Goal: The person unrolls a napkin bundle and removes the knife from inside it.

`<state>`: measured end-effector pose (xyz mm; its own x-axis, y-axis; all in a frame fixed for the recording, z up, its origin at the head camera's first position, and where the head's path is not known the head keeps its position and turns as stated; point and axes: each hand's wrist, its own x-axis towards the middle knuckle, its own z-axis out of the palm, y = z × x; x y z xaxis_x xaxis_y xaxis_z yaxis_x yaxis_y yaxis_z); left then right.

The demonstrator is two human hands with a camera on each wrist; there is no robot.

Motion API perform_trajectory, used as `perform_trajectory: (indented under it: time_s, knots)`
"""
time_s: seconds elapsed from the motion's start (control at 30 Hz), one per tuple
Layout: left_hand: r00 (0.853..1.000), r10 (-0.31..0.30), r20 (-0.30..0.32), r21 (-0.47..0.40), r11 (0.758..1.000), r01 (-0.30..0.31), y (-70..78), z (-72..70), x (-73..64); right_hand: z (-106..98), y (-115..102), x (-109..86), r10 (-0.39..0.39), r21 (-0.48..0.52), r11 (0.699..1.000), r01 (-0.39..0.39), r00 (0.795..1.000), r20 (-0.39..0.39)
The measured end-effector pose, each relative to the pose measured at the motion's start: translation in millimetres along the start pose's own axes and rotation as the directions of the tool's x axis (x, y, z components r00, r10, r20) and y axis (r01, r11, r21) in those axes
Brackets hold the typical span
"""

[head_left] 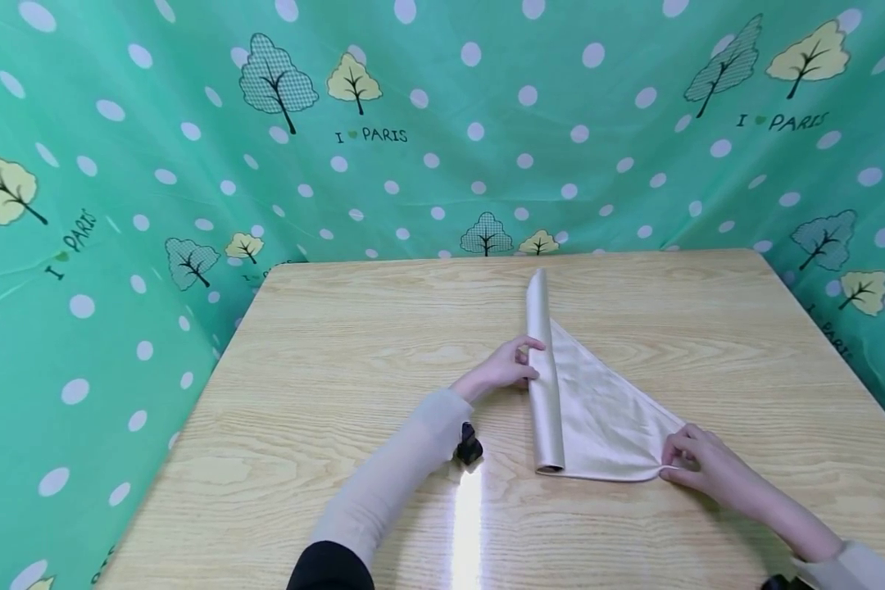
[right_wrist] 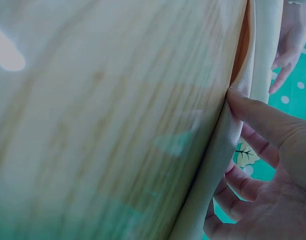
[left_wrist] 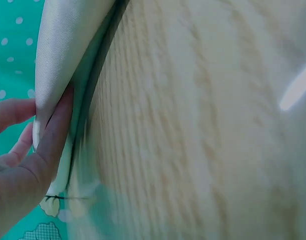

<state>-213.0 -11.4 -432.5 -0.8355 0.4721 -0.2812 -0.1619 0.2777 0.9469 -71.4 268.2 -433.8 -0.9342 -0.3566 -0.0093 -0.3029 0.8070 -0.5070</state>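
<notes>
A pale beige, silky cloth (head_left: 608,414) lies on the table, its left part wound into a long narrow roll and its right part spread flat, tapering to the right. My left hand (head_left: 501,367) holds the roll at about mid-length, from its left side. In the left wrist view, the thumb and fingers of that hand (left_wrist: 30,167) pinch a fold of the fabric (left_wrist: 65,55). At the cloth's right corner my right hand (head_left: 708,467) pinches the hem, and creases fan out from there. The right wrist view shows the thumb pressing the fabric edge (right_wrist: 217,145) near the tabletop, fingers behind it.
The light wood-grain table (head_left: 324,360) spans the front, with a bright light reflection (head_left: 467,524) near its front middle. Green dotted curtain fabric (head_left: 479,131) with printed trees hangs behind it and on both sides. A dark wrist camera (head_left: 469,444) sits on the left sleeve.
</notes>
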Motion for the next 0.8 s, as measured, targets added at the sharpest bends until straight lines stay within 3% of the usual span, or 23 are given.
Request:
perform_trajectory:
  time_s: [0.3, 0.8]
  knots:
    - [0.999, -0.035, -0.017, -0.055, 0.998, 0.034, -6.8, -5.8, -4.4, -1, -1, 0.2, 0.003, 0.008, 1.0, -0.003, 1.0, 0.013]
    - [0.992, -0.086, -0.093, -0.022, 0.996, 0.085, -3.0, -7.4, -11.7, -1, 0, -0.1, 0.015, 0.013, 1.0, -0.015, 1.0, 0.023]
